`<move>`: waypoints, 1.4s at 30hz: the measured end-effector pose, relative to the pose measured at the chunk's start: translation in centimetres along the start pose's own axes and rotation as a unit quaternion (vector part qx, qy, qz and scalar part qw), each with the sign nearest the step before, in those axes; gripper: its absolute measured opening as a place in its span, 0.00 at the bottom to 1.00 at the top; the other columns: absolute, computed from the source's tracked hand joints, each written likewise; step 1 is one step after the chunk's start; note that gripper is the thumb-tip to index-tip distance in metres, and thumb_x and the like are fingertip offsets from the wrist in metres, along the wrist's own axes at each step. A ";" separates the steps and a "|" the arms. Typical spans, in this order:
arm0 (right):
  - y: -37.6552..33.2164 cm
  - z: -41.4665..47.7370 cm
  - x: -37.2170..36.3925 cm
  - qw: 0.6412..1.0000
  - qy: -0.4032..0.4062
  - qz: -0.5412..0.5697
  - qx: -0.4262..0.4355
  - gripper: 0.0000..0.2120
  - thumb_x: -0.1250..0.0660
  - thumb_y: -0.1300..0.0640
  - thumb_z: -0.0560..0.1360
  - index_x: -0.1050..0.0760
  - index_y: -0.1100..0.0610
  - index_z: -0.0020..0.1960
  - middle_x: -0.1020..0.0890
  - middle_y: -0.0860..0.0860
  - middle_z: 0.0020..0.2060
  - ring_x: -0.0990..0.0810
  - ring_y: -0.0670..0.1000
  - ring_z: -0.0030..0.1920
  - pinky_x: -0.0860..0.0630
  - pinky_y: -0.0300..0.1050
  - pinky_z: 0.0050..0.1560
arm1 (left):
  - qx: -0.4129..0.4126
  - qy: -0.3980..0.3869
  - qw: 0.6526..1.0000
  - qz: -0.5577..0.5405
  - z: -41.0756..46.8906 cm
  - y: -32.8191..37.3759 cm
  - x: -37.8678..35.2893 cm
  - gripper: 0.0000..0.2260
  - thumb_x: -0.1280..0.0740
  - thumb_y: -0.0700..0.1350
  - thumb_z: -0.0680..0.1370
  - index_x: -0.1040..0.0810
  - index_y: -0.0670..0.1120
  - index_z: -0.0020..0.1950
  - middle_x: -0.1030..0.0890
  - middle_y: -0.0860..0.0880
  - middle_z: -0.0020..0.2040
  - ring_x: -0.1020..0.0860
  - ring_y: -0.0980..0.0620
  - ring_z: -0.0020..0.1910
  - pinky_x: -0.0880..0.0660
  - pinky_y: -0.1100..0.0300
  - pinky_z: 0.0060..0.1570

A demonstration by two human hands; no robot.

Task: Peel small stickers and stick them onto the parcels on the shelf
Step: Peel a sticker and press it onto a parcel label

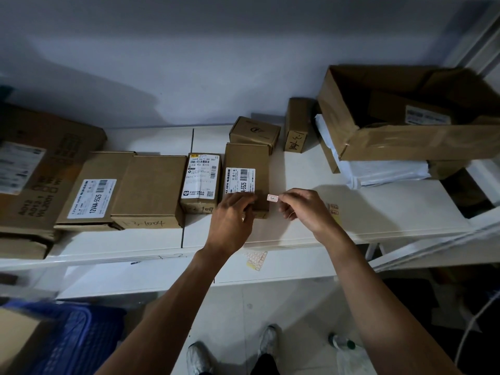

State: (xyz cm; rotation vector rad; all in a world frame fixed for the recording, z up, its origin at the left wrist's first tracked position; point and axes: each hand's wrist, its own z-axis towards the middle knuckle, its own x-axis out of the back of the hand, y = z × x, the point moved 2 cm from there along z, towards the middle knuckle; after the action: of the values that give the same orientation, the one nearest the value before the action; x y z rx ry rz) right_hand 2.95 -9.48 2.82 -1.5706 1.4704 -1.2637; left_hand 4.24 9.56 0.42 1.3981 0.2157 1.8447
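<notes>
While a small sticker (pixel 272 198) is pinched at the fingertips of the right hand (pixel 303 209), long axis lying sideways, the parcel (pixel 247 158), just left of it, is gripped at its near edge by the left hand (pixel 232 215), so a short leftward move is called for.

Matt brown cardboard parcels (pixel 246 169), smooth white shelf (pixel 378 209), seemingly paper sticker (pixel 272 198)

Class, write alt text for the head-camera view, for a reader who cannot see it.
A person's right hand pinches a small sticker just right of a brown parcel, which the left hand holds at its front edge on a white shelf. More cardboard boxes stand along the shelf on both sides.
</notes>
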 end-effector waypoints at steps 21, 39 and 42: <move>1.6 -0.7 1.0 0.995 0.000 0.093 -0.032 0.10 0.35 0.57 0.80 0.18 0.61 0.49 0.13 0.58 0.49 0.13 0.54 0.50 0.19 0.49 0.46 | -0.036 -0.065 0.991 0.109 -3.0 -0.5 -0.6 0.26 0.37 0.38 0.74 0.30 0.44 0.74 0.31 0.43 0.75 0.35 0.44 0.76 0.38 0.45 0.74; 0.7 -0.1 -0.1 0.996 -0.063 0.055 -0.007 0.09 0.34 0.60 0.79 0.18 0.63 0.45 0.16 0.57 0.37 0.20 0.54 0.35 0.25 0.47 0.40 | -0.085 -0.032 0.986 0.142 -4.5 -1.3 -0.3 0.26 0.38 0.37 0.75 0.30 0.39 0.74 0.30 0.42 0.75 0.34 0.45 0.76 0.37 0.46 0.74; 0.1 0.6 -0.5 0.997 -0.068 0.035 -0.010 0.09 0.34 0.60 0.79 0.18 0.61 0.43 0.17 0.55 0.34 0.21 0.53 0.33 0.26 0.49 0.41 | -0.044 0.029 0.995 0.079 -3.2 -1.1 -0.1 0.15 0.35 0.37 0.77 0.20 0.42 0.63 0.20 0.44 0.63 0.22 0.44 0.62 0.25 0.50 0.60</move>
State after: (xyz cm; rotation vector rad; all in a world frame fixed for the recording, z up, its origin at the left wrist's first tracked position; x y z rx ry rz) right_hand 3.48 -9.10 2.46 -1.5719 1.4424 -1.0830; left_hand 1.94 11.27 -1.46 1.3337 0.0534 2.0018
